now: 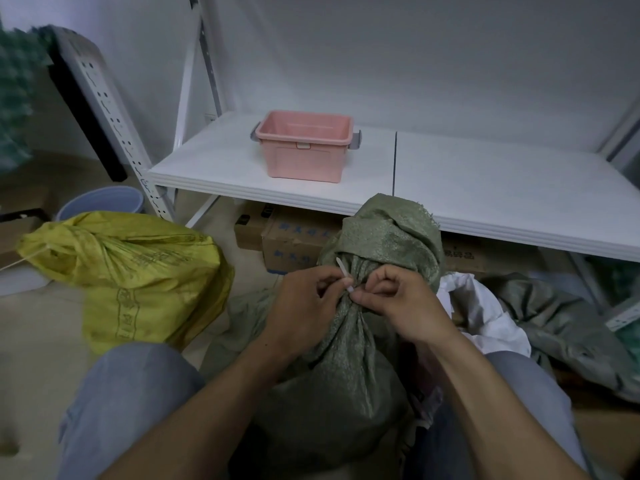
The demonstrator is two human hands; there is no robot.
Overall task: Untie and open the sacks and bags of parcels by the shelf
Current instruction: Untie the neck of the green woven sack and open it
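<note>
A green woven sack (346, 382) stands between my knees, its neck cinched by a white cable tie (345, 274) whose tail sticks up. My left hand (304, 306) pinches the tie at the neck from the left. From the right, my right hand (401, 303) pinches the sack's neck at the tie with curled fingers. The sack's loose top (391, 230) flops over above the tie. A yellow woven sack (138, 271), tied at its left end, lies on the floor to the left.
A white shelf board (485, 188) runs behind the sack, with a pink plastic bin (304, 147) on it. Cardboard boxes (291, 240) sit under the shelf. A flat green sack (568, 327) and white plastic (485, 313) lie at right. A blue bucket (100, 202) stands at left.
</note>
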